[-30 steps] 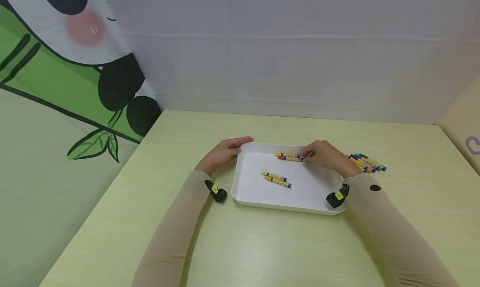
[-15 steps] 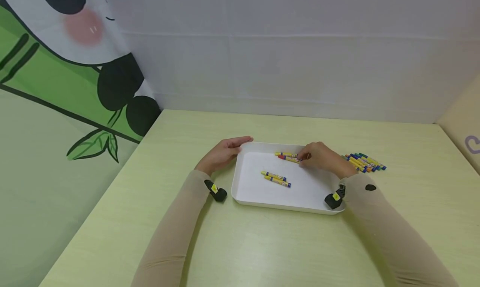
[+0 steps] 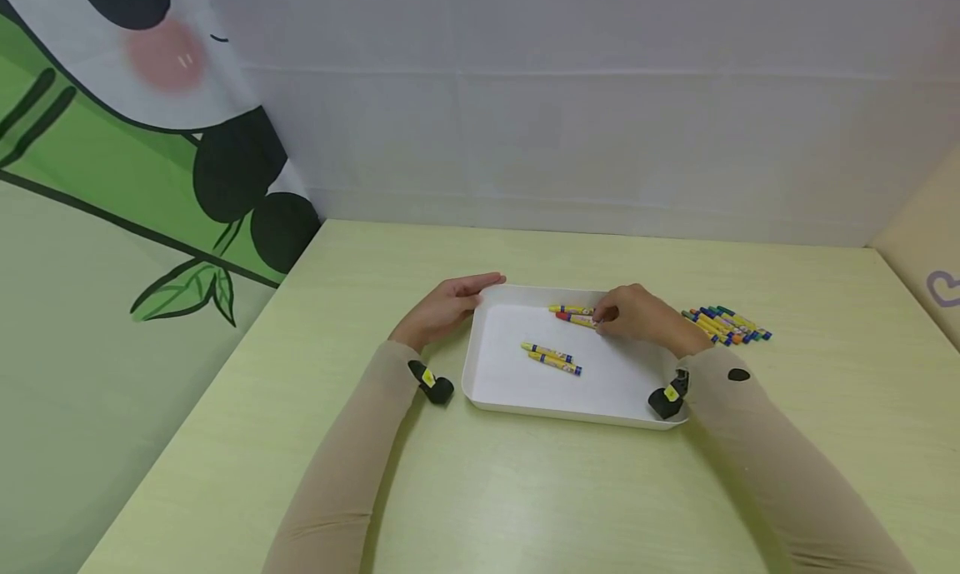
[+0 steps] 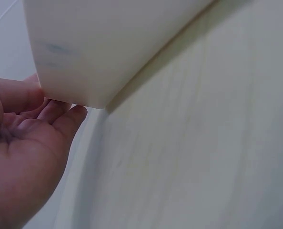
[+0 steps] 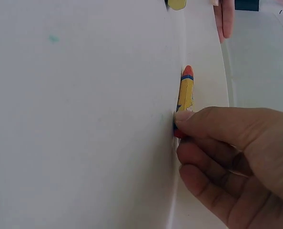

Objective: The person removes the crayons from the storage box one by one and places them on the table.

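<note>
In the head view, a white tray (image 3: 622,382) lies on the table, with my left hand (image 3: 444,309) at its far left corner. The left wrist view shows that hand's thumb and fingertips (image 4: 79,112) gripping the tray's edge. My right hand (image 3: 647,317) reaches over the tray's far right side. Its thumb and fingers pinch the blunt end of a red crayon (image 5: 186,93) in a yellow wrapper, which lies along the tray's wall. Beside it is a yellow crayon (image 3: 568,309), partly hidden by the hand. Two more yellow crayons (image 3: 551,360) lie side by side in the tray's middle.
A row of several crayons (image 3: 731,325) in mixed colours lies on the table right of the tray, partly behind the right wrist. The pale wooden table (image 3: 525,491) meets a light cloth backdrop (image 3: 585,157) at the back.
My right hand has shifted slightly left along the red crayon, covering more of its end and of the yellow crayon beside it. The left hand and the tray stay put.
</note>
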Motion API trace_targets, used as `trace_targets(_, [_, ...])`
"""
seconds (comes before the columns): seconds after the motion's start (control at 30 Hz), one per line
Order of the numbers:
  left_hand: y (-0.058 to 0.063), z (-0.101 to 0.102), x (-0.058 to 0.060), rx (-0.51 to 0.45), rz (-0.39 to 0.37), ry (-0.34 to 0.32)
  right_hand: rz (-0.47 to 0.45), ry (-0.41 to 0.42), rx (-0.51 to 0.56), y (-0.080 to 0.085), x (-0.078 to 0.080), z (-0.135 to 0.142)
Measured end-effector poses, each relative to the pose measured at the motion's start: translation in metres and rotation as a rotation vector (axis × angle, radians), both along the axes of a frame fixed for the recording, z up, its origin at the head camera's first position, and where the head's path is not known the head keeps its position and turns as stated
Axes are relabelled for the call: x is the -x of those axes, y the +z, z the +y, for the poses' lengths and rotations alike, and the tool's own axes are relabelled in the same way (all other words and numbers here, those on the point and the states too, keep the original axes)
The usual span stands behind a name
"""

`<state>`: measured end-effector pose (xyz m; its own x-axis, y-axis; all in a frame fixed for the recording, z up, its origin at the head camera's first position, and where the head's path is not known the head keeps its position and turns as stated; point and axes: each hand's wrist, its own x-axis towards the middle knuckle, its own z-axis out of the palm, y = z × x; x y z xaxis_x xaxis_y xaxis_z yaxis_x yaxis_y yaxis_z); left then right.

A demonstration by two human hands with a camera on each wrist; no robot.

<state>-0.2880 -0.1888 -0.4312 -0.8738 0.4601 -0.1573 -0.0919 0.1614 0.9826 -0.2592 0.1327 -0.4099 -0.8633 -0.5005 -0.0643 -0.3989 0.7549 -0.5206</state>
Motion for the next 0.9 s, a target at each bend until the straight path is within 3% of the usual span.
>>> trace_targets(0.4, [0.000, 0.000, 0.000, -0.013, 0.001, -0.008, 0.011, 0.010, 0.023, 0.002, 0.001, 0.001])
trace_targets(0.9, [0.000, 0.001, 0.001, -0.007, -0.004, 0.000, 0.017, 0.040, 0.037, 0.017, -0.005, 0.008])
